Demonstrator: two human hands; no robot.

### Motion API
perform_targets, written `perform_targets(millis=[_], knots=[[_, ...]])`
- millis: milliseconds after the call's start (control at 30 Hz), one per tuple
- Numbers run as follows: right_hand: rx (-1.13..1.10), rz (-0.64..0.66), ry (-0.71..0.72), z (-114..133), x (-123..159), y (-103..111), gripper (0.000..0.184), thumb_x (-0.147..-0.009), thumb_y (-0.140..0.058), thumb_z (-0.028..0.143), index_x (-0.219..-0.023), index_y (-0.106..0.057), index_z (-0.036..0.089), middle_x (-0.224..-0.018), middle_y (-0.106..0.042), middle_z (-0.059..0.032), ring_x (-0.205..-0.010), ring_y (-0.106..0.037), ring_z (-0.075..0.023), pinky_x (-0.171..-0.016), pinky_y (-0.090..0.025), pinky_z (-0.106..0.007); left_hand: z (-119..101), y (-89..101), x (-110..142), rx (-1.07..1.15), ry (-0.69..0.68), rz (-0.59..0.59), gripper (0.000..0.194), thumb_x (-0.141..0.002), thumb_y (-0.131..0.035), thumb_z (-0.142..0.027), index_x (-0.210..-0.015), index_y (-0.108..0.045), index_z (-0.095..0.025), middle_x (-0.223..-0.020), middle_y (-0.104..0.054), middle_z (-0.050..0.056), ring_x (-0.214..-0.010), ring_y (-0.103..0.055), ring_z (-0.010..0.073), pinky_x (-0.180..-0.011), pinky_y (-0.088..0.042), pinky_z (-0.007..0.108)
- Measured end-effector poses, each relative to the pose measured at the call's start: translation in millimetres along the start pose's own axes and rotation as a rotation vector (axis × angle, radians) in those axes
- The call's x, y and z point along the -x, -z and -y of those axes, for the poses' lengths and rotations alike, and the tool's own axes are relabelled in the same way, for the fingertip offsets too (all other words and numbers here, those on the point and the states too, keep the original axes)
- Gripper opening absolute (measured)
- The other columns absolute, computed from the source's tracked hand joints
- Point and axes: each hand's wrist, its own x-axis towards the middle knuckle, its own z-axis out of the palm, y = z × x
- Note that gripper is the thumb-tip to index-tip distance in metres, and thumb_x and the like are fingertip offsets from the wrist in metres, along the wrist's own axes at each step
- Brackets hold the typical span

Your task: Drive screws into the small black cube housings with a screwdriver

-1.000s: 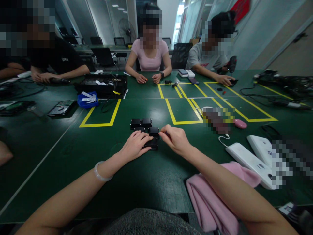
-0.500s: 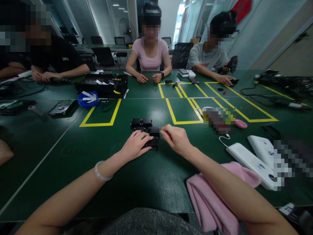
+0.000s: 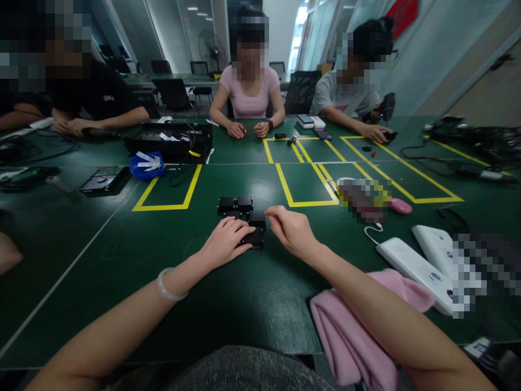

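Several small black rectangular boxes (image 3: 235,204) with small metallic points at their edges sit together on the green table. My left hand (image 3: 228,238) lies over the nearest box (image 3: 255,239), its fingers across the top and its thumb along the near side, holding it down. Part of that box and of one behind it is hidden under the fingers. Just right of the group, my right hand (image 3: 293,228) is closed in a pinch at the edge of another black box (image 3: 256,218). What the fingertips hold, if anything, is too small to make out.
A pink cloth (image 3: 345,331) hangs over the near edge beneath my right forearm. White power banks (image 3: 415,274) and a pink oval object (image 3: 401,206) lie to the right. Farther off are a blue container (image 3: 146,166), a black tray (image 3: 171,140) and co-workers' hands (image 3: 378,133).
My right hand's fingers have shifted slightly at the boxes' right edge. My left hand and the black boxes stay in place.
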Motion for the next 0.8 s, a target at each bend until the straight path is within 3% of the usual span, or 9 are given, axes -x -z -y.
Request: perform_targets(millis=[233, 400, 633, 800], knots=[[0.009, 0.013, 0.016, -1.0, 0.4, 1.7, 0.029, -0.103, -0.041, 0.035, -0.09, -0.061, 0.018, -0.065, -0.066, -0.002, -0.054, -0.058, -0.0133, -0.057, -0.038, -0.024, -0.3, -0.2, 0.2, 0.011, 0.015, 0.008, 0.034, -0.095, -0.059, -0.032, -0.126, -0.057, -0.018, -0.117, -0.065, 0.011, -0.113, -0.06, 0.0272, -0.106, -0.042, 0.051], [-0.03, -0.005, 0.009, 0.4, 0.1, 0.5, 0.023, -0.101, -0.04, 0.024, -0.1, -0.062, 0.017, -0.076, -0.07, -0.0051, -0.061, -0.063, -0.0143, -0.061, -0.042, -0.024, -0.3, 0.1, 0.3, 0.017, 0.004, 0.006, 0.034, -0.096, -0.058, -0.031, -0.127, -0.057, -0.017, -0.117, -0.066, 0.012, -0.113, -0.061, 0.0275, -0.105, -0.043, 0.051], [0.009, 0.015, 0.02, -0.8, 0.8, 1.8, 0.029, -0.103, -0.041, 0.034, -0.09, -0.062, 0.018, -0.065, -0.065, -0.0022, -0.055, -0.057, -0.0134, -0.057, -0.038, -0.025, -1.3, 0.9, -0.5, 0.02, 0.016, 0.016, 0.035, -0.093, -0.062, -0.03, -0.125, -0.058, -0.016, -0.118, -0.066, 0.012, -0.113, -0.061, 0.028, -0.106, -0.043, 0.051], [0.014, 0.006, 0.016, -0.6, 0.5, 0.1, 0.026, -0.102, -0.037, 0.025, -0.099, -0.062, 0.017, -0.076, -0.07, -0.0046, -0.063, -0.063, -0.0137, -0.062, -0.042, -0.023, -1.2, 1.1, -0.8, 0.014, 0.008, 0.007, 0.035, -0.094, -0.062, -0.031, -0.125, -0.058, -0.016, -0.117, -0.066, 0.012, -0.112, -0.061, 0.0275, -0.105, -0.043, 0.05]])
